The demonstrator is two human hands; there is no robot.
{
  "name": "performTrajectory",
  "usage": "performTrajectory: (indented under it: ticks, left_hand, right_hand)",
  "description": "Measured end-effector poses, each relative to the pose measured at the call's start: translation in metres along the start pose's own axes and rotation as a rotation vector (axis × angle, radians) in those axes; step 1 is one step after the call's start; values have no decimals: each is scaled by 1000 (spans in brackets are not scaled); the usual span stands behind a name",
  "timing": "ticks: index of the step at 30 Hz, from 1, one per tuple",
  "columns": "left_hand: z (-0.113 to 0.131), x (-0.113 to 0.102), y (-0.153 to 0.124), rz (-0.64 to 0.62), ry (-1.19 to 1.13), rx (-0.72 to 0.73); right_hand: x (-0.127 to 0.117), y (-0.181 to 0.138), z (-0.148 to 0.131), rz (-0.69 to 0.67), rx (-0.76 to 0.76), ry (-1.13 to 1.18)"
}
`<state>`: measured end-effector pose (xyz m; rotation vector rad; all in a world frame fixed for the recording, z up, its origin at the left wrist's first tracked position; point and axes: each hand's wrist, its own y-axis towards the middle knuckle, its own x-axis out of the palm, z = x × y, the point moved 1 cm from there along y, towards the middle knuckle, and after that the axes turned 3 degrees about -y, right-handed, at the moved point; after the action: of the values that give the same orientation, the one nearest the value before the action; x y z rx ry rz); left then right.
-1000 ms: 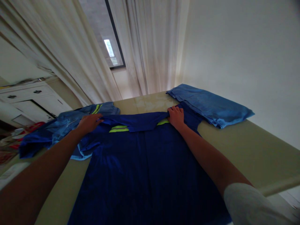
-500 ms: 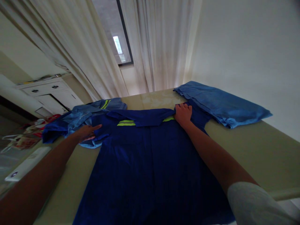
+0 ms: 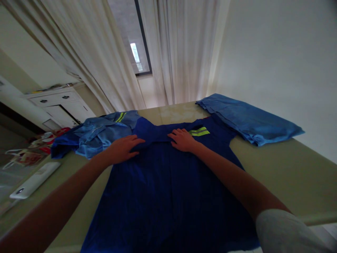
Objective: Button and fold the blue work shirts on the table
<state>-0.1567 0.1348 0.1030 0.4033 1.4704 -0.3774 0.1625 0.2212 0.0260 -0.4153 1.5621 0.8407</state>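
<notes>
Palms open, we press our left hand (image 3: 123, 149) and right hand (image 3: 181, 140) flat on the dark blue shirt (image 3: 168, 196) near its collar (image 3: 158, 133). The table (image 3: 276, 168) lies under the shirt, crumpled blue clothes (image 3: 97, 135) beside its left shoulder.

The table (image 3: 279, 168) holds folded light-blue cloth (image 3: 250, 119), crumpled blue garments (image 3: 92, 135), a white remote (image 3: 34, 181).

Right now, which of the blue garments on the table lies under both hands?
The dark blue shirt, spread flat in the middle; the crumpled pile lies left, the folded stack right.
</notes>
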Motion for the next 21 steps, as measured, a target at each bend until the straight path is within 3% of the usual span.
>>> performTrajectory:
  ticks: [4,7,11,14,18,19,21]
  left_hand:
    - [13,33,-22,-132,116,-35]
    - [-5,46,-42,-145,30,-31]
    - [-32,45,-52,-170,-139,-102]
    - [-35,41,-34,-88,-228,-195]
    - [-28,44,14,252,-117,-188]
    - [-28,48,24,289,-69,-179]
    - [-32,60,38,244,1,-145]
  right_hand:
    - [21,-3,-2,18,76,77]
    - [22,-3,4,47,105,97]
    - [20,-3,2,69,110,92]
    - [22,-3,0,84,107,95]
    - [22,-4,-1,97,69,89]
    - [21,-5,0,95,62,84]
    - [18,-6,0,92,66,62]
